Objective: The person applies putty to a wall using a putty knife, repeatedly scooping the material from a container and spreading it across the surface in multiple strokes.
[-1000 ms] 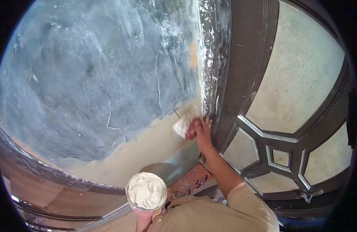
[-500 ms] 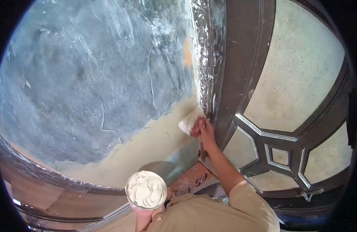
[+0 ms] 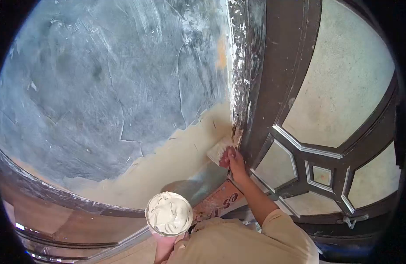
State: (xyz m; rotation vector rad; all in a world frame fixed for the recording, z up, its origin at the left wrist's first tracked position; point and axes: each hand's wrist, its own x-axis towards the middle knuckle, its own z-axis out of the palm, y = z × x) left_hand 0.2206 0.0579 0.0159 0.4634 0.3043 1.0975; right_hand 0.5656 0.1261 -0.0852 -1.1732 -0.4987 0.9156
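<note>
My left hand [image 3: 164, 242] is closed round the underside of a round tub [image 3: 151, 229], keeping it upright. Thick cream-coloured filler [image 3: 171, 212] fills the tub, its surface swirled. With my right hand [image 3: 236, 163] I grip a wide putty knife [image 3: 218, 149], whose blade is smeared with pale filler; the handle is mostly hidden by my fingers. The blade lies at or close to the wall [image 3: 93, 88], low in the corner beside the dark frame. Below the grey-blue patch, a band of smooth cream filler [image 3: 163, 167] runs along the wall's lower edge.
A dark panelled door [image 3: 295, 79] with pale panels stands to the right. Flaking trim [image 3: 241, 66] borders the wall there. Brown skirting [image 3: 80, 211] curves along the bottom left. An orange lettered sheet [image 3: 218, 200] sits below the corner.
My right hand has moved slightly downward along the corner with the putty knife. The tub stays in my left hand at about the same place. The view has shifted a little.
</note>
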